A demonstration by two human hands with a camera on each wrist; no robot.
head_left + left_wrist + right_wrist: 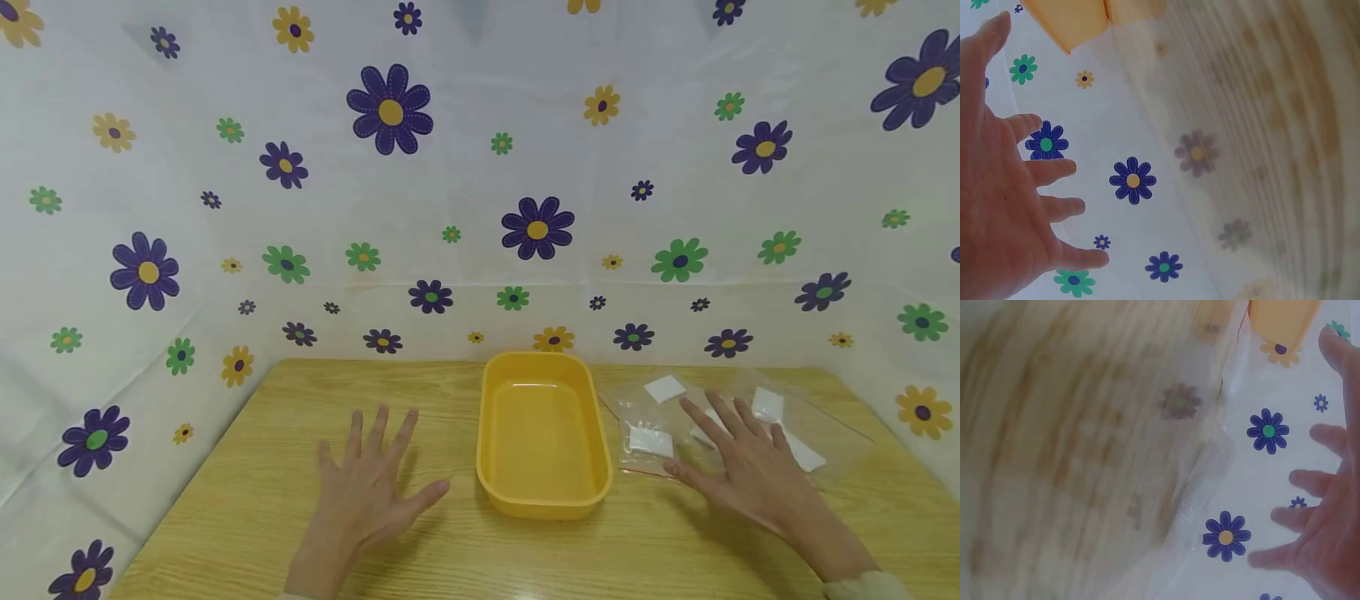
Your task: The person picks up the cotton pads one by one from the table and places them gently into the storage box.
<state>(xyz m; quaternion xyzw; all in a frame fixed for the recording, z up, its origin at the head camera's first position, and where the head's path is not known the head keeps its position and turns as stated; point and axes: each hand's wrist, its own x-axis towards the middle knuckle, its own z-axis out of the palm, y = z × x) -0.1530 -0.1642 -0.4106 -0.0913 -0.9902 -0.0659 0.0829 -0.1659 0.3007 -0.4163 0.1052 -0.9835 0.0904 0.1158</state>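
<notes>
My left hand (365,498) is spread palm down over the table, left of a yellow plastic tub (540,442), with nothing in its fingers. On the tub's other side, my right hand (757,475) has its fingers spread too and holds nothing. It overlaps several clear plastic bags (637,417) in the head view. White rectangular pieces (651,442) show inside or on the bags, partly hidden by that hand. Each wrist view shows straight, parted fingers: the left hand (1016,187) and the right hand (1329,506).
The wooden table (420,558) has a light grain. A white sheet (465,183) with purple, yellow and green flowers rises behind the table and along both sides. The tub stands near the table's back edge, close to the sheet.
</notes>
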